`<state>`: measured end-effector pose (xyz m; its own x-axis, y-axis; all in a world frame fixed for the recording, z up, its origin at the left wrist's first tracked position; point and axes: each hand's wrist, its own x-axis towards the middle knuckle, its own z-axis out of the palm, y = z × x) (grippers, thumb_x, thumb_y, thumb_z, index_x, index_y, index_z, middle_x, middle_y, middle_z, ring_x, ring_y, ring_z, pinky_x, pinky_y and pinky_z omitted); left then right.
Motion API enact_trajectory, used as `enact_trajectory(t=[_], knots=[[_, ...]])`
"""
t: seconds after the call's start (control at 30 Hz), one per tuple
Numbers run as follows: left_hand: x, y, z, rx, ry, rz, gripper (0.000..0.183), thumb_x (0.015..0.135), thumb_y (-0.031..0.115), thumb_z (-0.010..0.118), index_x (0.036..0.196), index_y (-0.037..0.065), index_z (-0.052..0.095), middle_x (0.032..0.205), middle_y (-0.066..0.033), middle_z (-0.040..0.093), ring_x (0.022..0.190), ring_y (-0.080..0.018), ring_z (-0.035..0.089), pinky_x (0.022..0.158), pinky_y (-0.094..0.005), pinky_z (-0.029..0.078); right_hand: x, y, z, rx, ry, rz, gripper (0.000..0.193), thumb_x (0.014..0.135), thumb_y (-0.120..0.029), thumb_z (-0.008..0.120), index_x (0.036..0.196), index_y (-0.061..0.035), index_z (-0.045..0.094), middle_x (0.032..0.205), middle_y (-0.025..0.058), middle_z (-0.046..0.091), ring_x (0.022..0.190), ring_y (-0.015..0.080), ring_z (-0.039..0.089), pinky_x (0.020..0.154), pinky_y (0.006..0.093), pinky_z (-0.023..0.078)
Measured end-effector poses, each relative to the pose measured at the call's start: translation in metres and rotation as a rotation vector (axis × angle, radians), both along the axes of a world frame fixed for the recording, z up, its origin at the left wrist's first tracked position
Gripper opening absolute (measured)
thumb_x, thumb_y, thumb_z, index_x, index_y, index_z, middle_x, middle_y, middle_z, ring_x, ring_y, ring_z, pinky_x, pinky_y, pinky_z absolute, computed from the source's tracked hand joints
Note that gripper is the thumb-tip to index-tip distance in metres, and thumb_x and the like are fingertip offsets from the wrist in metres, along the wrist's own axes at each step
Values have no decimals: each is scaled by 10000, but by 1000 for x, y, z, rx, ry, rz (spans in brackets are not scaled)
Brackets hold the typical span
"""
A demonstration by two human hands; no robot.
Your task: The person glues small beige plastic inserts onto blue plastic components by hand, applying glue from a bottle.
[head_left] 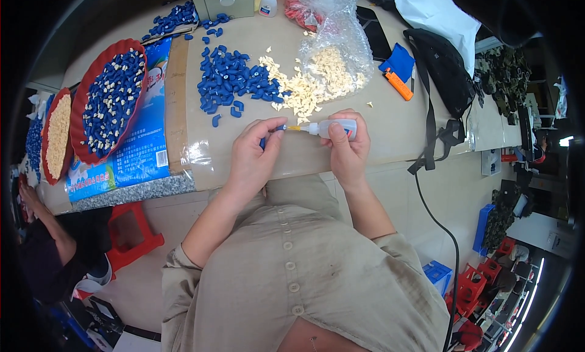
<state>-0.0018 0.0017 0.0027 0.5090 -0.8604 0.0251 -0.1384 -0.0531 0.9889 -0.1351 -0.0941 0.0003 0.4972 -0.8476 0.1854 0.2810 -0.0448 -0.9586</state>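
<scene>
Between thumb and fingers, my left hand (255, 157) pinches a small curved blue plastic piece (281, 128) just over the table's near edge. My right hand (349, 146) is closed around a clear glue bottle (339, 129) lying nearly level, its yellowish nozzle (295, 128) pointing left at the blue piece's end. Whether the tip touches the piece I cannot tell. Beyond my hands lie a heap of similar blue pieces (225, 78) and, right of it, a pile of small cream pieces (298, 99) spilling from a clear plastic bag (341, 53).
At the left, a red basket (78, 123) holds blue pieces with cream bits; a smaller red tray (47, 172) holds cream ones. An orange cutter (398, 85) and black bag (442, 65) lie at right. Another glue bottle (268, 3) stands at the back. A person's arm (52, 221) shows far left.
</scene>
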Motion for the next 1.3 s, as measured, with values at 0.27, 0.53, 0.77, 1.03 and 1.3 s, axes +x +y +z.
enact_trajectory(t=[0.27,0.53,0.77,1.03,1.3], knots=[[0,0,0,9,-42,5,190,800,10,523,983,4,575,829,13,518,656,-24,409,592,-157,353,1,1,1,97,8,-36,166,826,-165,544,884,-25,477,800,34,489,614,75,486,523,191,405],[-1,0,-1,-38,25,20,186,808,40,539,988,-1,567,776,26,520,656,-18,412,598,-150,352,-4,-18,14,542,-334,-30,217,758,-79,612,920,-25,478,797,72,562,648,136,564,565,224,464],[-1,0,-1,27,72,-15,152,788,40,547,936,18,577,766,-9,553,593,-45,416,549,-186,372,-19,-43,32,152,85,25,315,687,-19,662,941,-24,475,833,82,570,753,127,564,657,215,457],[-7,-6,0,58,74,-52,172,822,54,528,980,-11,541,810,12,555,687,-21,450,632,-152,373,-2,-42,32,-188,687,-38,217,694,-130,622,868,-9,579,707,52,583,654,113,558,576,258,435],[-8,-5,-8,-87,119,1,148,794,31,540,939,14,564,722,-1,541,574,-44,415,537,-185,373,22,-43,21,-461,779,-35,181,682,-179,616,775,-23,611,769,144,599,703,287,584,620,346,452]])
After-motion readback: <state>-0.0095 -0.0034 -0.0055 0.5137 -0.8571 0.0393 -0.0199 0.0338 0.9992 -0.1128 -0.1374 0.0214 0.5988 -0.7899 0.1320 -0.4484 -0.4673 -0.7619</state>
